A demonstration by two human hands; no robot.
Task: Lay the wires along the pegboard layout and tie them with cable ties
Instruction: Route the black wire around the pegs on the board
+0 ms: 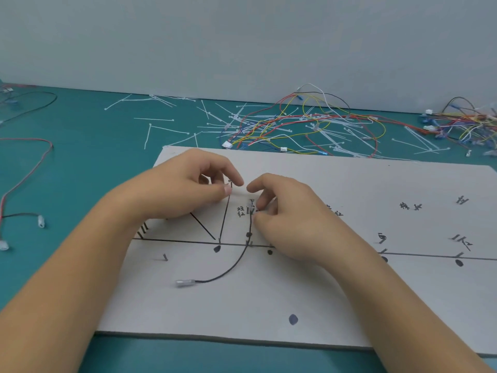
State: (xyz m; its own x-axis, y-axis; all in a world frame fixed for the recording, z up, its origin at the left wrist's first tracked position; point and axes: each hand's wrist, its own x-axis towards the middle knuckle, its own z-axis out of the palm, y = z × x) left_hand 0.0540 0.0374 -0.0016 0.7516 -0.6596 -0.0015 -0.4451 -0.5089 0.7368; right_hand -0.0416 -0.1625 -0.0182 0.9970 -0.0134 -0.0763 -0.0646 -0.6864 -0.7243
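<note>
one cable tie (pixel 238 192) pinched: left fingers (pixel 224 190), right fingers (pixel 260 202).

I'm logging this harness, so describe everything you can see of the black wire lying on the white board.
The black wire is a thin, flexible insulated lead lying flat on the white board. Its near end carries a pale, translucent-looking terminal sleeve. From there it curves up and right, crosses the drawn horizontal line beside a peg, then runs straight up to a small pale connector, where the right hand seems to pinch it.
</note>
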